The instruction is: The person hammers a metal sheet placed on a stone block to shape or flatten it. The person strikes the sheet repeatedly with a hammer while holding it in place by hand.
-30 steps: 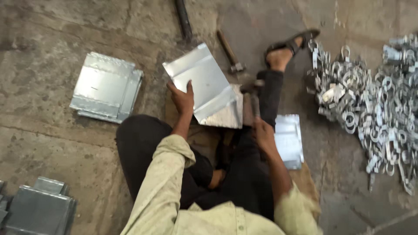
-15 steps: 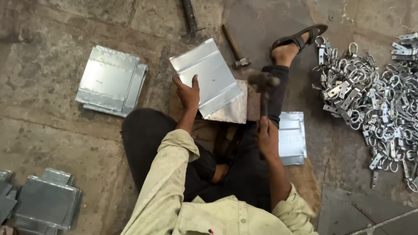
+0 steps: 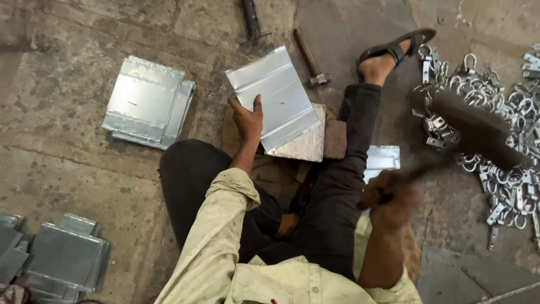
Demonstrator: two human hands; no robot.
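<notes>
I sit on the floor with one leg stretched out. My left hand point(image 3: 247, 119) holds a bent, ribbed sheet-metal piece point(image 3: 278, 95) by its near edge, resting it on a flat metal block point(image 3: 306, 143). My right hand point(image 3: 394, 197) grips the handle of a hammer point(image 3: 467, 126), which is raised out to the right and motion-blurred above the pile of metal rings.
A stack of finished sheet pieces point(image 3: 147, 101) lies to the left, more of these sheet pieces point(image 3: 56, 256) at lower left. Another hammer point(image 3: 311, 57) and a steel bar point(image 3: 250, 19) lie ahead. A heap of metal rings and clasps point(image 3: 500, 129) is at right. One sheet piece point(image 3: 382, 159) lies by my leg.
My right hand has swung the hammer away from the sheet, up and out to the right. The left hand keeps holding the sheet on the block.
</notes>
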